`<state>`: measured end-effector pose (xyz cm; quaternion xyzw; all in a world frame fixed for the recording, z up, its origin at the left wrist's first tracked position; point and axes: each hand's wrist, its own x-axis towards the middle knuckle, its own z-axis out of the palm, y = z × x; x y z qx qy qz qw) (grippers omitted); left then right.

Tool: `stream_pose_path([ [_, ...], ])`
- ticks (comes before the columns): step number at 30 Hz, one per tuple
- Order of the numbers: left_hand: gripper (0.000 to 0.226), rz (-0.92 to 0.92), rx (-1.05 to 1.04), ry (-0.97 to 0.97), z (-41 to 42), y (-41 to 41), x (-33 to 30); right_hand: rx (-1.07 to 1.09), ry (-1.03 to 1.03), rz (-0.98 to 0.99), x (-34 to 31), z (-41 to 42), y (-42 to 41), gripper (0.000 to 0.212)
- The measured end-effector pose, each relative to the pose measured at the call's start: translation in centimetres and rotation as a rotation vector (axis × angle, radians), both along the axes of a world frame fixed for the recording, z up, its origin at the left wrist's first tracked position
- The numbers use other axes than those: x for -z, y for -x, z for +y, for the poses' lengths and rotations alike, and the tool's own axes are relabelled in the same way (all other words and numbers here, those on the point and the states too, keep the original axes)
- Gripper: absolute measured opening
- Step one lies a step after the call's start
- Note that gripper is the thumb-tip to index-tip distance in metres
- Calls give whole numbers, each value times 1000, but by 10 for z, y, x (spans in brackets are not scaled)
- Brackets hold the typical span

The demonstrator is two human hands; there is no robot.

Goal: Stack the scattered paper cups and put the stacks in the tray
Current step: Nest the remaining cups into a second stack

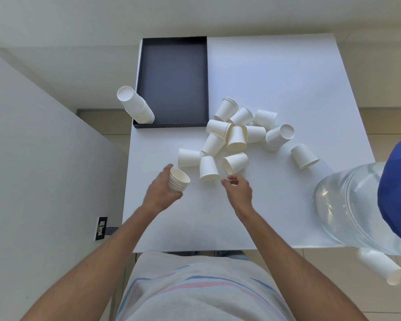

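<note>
We are partway through the job, by our reckoning closer to the start than the end. One tall stack of cups (138, 107) already stands upside down in the near left corner of the dark tray (174, 72), which sits at the far left of the white surface (276, 77); the rest of the tray floor is bare. Our left hand (162, 188) grips a short nested stack (178, 179), mouth up, fingers curled around its side, held just above the surface near the front edge. Our right hand (237, 188) holds nothing that we can see; its fingers are loosely curled, and the fingertips sit just beside the nearest cup (208, 168) of the heap, an upside-down one. Whether they touch it we cannot tell. The loose cups (236, 133) remain scattered in the middle of the surface, most lying on their sides and leaning on each other, with one cup (303, 156) lying apart to the right. So what is left, as we judge it, is to gather this whole pile into the held stack, or into several, and then set those in the tray beside the first. A large clear water bottle (352, 209) lies at the right edge.
</note>
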<state>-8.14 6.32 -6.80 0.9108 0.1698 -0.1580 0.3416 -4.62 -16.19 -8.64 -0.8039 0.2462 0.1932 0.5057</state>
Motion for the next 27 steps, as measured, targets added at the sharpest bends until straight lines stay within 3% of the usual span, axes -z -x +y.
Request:
stream_pose_path([
  [3,91,31,49,-113,23,-13,0,27,171,-101,0,-4,-13,25],
  [6,93,84,145,-230,42,-26,2,48,292,-151,2,-12,-34,41],
  [12,90,154,291,-351,54,-52,5,-190,345,-29,11,-26,-77,78],
  [27,89,250,475,-452,59,-76,25,-302,325,-8,19,0,-60,80],
])
